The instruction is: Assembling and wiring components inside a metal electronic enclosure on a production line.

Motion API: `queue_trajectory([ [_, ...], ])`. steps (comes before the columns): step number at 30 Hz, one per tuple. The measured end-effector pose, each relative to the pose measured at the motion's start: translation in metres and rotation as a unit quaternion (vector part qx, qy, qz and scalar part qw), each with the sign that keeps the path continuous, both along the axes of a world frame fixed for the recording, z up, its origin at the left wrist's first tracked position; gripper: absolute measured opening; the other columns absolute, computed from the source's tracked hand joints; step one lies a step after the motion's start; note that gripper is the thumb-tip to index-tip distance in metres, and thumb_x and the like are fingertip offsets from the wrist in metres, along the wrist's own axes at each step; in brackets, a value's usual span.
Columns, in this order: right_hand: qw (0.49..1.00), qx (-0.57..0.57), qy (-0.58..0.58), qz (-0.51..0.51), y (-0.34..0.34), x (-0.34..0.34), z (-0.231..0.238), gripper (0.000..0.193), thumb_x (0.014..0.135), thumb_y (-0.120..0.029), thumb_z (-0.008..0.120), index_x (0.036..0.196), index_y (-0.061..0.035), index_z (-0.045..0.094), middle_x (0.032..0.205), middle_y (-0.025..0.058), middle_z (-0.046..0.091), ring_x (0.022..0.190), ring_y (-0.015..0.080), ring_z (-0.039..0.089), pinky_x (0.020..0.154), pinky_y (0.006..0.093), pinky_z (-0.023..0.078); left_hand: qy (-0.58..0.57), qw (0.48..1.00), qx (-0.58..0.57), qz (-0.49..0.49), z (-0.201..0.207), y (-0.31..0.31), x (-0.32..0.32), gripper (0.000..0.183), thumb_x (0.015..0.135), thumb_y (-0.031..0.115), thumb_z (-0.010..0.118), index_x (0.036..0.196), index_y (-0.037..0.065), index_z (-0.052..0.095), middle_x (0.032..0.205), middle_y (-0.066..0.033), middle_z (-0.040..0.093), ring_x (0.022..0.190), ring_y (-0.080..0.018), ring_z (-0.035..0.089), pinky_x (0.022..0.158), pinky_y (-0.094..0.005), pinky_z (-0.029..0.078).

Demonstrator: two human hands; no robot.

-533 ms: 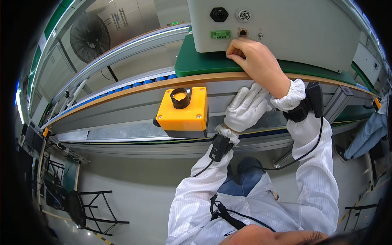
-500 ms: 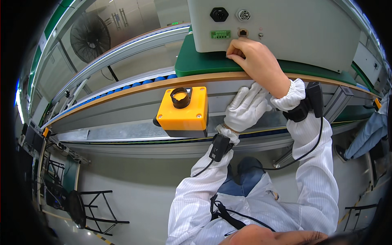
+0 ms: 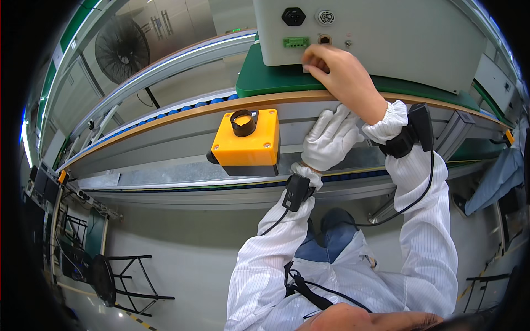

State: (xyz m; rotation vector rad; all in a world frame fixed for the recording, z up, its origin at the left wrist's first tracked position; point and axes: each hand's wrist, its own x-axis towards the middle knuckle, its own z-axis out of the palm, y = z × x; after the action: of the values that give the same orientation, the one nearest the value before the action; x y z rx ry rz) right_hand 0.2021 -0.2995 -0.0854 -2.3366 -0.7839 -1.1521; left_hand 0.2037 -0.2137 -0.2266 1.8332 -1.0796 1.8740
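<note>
My bare right hand (image 3: 338, 69) is closed in a pinch at the lower edge of a large light-grey machine housing (image 3: 403, 38). A small pale bit shows by its fingertips, too little to name. Just above the knuckles is a network socket (image 3: 324, 39), and up to the left sits a green terminal connector (image 3: 296, 42). My left hand (image 3: 329, 140), in a white glove, has its fingers stretched out below the right wrist, in front of the conveyor's side; whether it touches the metal I cannot tell.
The housing stands on a green board (image 3: 276, 80) on the roller conveyor (image 3: 187, 107). A yellow push-button box (image 3: 247, 146) projects left of my gloved hand. Behind on the left is a fan (image 3: 122, 49); a black stool (image 3: 105, 278) stands lower left. Another person's leg (image 3: 497, 179) shows at right.
My right hand has shifted slightly left along the housing's edge, still pinched. The gloved left hand keeps its pose, and the whole view has moved a little.
</note>
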Motion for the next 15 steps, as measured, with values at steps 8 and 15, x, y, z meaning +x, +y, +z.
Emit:
queue_trajectory([
  [8,0.958,-0.075,-0.258,-0.105,0.007,0.007,0.014,0.022,0.079,-0.026,0.069,0.097,-0.0132,0.065,0.09,-0.0011,0.062,0.09,0.0168,0.06,0.069,0.0295,0.051,0.006,1.0,-0.001,-0.002,0.003,-0.002,-0.002,0.016,0.081,0.031,0.068,0.088,0.017,0.068,0.112,-0.0003,0.068,0.117,-0.0179,0.058,0.105,-0.0365,0.038],
  [15,0.938,-0.103,-0.277,-0.18,0.012,0.015,0.015,0.019,0.082,-0.03,0.068,0.096,-0.017,0.069,0.088,-0.0018,0.066,0.076,0.0163,0.064,0.067,0.0255,0.051,0.009,1.0,-0.021,-0.015,0.003,-0.004,0.0,0.015,0.077,0.029,0.071,0.085,0.017,0.067,0.104,-0.0005,0.07,0.116,-0.0182,0.059,0.105,-0.0362,0.038],
])
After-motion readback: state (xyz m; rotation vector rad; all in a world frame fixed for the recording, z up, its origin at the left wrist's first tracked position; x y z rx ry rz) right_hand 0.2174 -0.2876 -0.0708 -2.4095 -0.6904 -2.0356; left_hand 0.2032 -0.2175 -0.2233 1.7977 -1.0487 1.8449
